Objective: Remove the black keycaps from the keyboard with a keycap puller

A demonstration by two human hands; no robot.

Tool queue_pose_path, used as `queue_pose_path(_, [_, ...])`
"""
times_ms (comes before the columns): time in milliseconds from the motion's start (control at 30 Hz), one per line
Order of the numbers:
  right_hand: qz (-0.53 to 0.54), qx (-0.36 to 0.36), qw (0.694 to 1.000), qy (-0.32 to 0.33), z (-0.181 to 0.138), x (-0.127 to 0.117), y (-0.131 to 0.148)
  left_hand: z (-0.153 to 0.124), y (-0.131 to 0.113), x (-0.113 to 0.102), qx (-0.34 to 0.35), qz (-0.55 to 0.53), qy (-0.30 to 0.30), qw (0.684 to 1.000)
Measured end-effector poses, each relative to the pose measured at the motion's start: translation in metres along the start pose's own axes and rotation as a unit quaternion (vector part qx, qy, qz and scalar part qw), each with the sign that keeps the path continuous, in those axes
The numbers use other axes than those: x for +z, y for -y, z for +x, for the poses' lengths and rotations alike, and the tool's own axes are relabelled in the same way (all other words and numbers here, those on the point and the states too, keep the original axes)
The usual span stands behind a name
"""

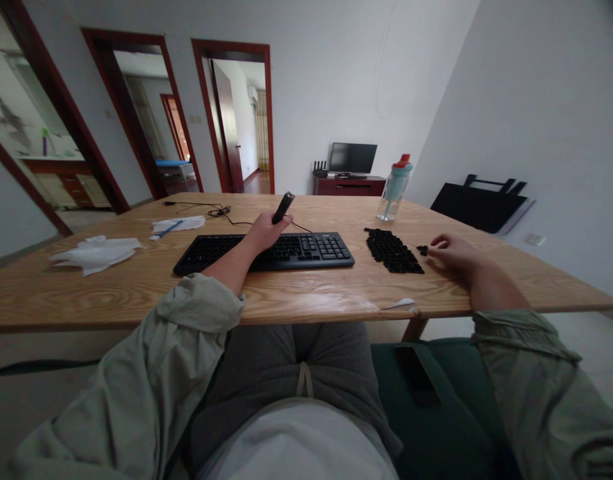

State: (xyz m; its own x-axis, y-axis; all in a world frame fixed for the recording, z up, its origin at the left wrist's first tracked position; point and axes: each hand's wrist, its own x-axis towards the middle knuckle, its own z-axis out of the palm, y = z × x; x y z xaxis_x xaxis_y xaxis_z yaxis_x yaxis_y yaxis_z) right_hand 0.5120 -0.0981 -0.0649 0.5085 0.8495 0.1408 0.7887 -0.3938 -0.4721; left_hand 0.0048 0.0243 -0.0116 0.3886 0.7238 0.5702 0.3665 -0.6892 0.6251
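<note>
On wooden table (136, 293), over middle of black keyboard (306, 251): left hand (266, 232) closed around slim dark tool (283, 207), long axis tilted up and away. Right of keyboard, removed keycaps (392, 251) in a patch; right hand (449, 251) just beside, fingers loosely curled at one stray keycap (422, 250), contact unclear.

The left hand (266, 231) is holding a small dark tool (283, 207) above the black keyboard (266, 252), while the right hand (451, 252) is resting beside a heap of loose keycaps (392, 250) (fingertips touching one) on the wooden table (136, 293).
</note>
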Motion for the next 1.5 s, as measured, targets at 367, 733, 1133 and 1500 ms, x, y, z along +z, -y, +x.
queue_pose_path(367, [-0.009,-0.005,1.0,-0.001,-0.002,0.004,0.007,-0.002,-0.005,0.0,0.007,0.007,0.001,1.0])
queue_pose_path(733, [-0.084,-0.083,0.993,0.022,-0.01,0.002,0.024,0.001,0.0,0.001,0.009,0.02,0.008,1.0])
queue_pose_path(1133, [-0.075,-0.076,0.994,0.032,-0.008,0.006,0.025,0.0,-0.001,0.001,-0.007,0.036,0.012,0.999])
queue_pose_path(1500, [-0.104,-0.089,0.99,0.025,0.004,0.012,0.012,-0.001,-0.002,0.0,-0.004,0.038,0.017,0.999])
